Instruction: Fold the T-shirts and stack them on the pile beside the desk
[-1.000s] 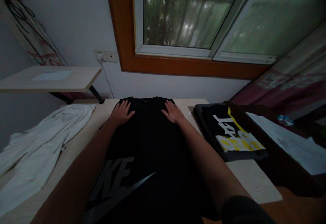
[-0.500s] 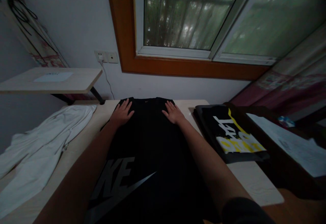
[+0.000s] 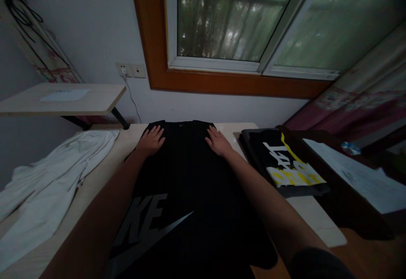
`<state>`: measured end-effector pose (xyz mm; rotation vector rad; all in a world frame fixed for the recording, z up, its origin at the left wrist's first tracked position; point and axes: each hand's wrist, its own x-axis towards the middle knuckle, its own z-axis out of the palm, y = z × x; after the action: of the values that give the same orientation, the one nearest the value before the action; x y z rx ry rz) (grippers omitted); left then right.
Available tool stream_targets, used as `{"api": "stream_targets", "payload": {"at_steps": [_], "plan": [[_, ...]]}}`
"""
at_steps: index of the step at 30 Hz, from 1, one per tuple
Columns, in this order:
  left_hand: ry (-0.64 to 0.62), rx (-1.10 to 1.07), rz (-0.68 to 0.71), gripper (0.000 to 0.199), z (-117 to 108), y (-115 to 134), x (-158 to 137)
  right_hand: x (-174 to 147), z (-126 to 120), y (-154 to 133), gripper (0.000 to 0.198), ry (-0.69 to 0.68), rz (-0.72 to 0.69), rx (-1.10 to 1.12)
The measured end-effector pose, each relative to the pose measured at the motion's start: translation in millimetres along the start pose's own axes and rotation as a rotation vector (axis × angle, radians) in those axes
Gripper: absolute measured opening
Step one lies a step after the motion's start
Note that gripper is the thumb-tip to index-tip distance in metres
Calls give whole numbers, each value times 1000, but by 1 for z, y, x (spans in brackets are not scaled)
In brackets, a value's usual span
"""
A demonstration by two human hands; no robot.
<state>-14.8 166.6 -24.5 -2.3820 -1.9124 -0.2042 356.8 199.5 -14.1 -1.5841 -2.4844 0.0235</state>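
Observation:
A black T-shirt [image 3: 190,173] with a grey printed logo lies spread on the pale wooden table [image 3: 245,130], its collar toward the wall. Flat on its far left shoulder area rests my left hand [image 3: 151,140], fingers apart. My right hand [image 3: 218,141] lies at the far right shoulder, also with fingers stretched out. Neither hand grips the cloth. The shirt's near end runs down past the table's front edge and out of the picture.
Crumpled white clothing [image 3: 60,164] lies on the left, below a raised shelf [image 3: 104,101] on dark legs. To the right sits a stack of folded dark clothes [image 3: 285,160]. Beyond it, a paper sheet [image 3: 352,173] lies on a dark surface. A window [image 3: 228,29] is behind.
My right hand has slid slightly outward toward the shirt's right edge, its fingers still spread. My left hand stays nearly in place. The view has shifted a little.

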Motion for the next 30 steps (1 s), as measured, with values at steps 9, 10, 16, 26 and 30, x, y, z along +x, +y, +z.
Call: {"api": "stream_targets", "payload": {"at_steps": [9,10,16,26,30], "plan": [[142,-135,21,58,-13,-1,-12,-71,-14,16,61,-98,-107,36],[147,-129,40,57,-15,0,-20,-76,-14,17,62,-96,-111,32],[59,-13,98,59,-20,15,-89,-78,-15,18,63,-125,-83,13],[60,54,17,64,-17,14,-92,-52,-10,17,65,-150,-33,-7],[36,61,17,65,-14,5,-76,-38,-8,19,66,-148,-11,-2]]}}
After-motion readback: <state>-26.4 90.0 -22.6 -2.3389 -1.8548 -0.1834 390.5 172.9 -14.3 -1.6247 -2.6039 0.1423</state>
